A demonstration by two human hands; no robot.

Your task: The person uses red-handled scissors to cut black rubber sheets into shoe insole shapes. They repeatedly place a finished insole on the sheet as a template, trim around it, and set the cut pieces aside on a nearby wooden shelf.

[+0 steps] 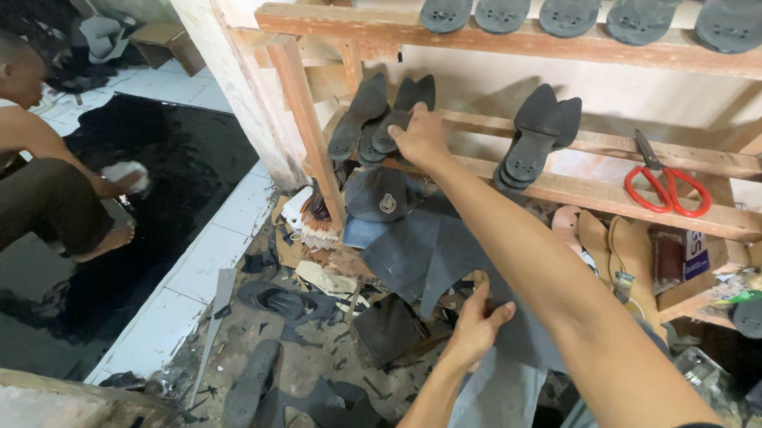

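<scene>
Black soles (382, 121) under right hand (421, 138); five more above.

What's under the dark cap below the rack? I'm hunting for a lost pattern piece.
The dark cap lies on a blue folded cloth and overlaps a large dark grey sheet. Anything directly beneath the cap is covered and cannot be seen.

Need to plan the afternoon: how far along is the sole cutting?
Done: cut soles stand on the rack. In hand: right hand touches a sole on the shelf; left hand holds the dark sheet. Left: that uncut sheet and the scraps on the floor.
</scene>
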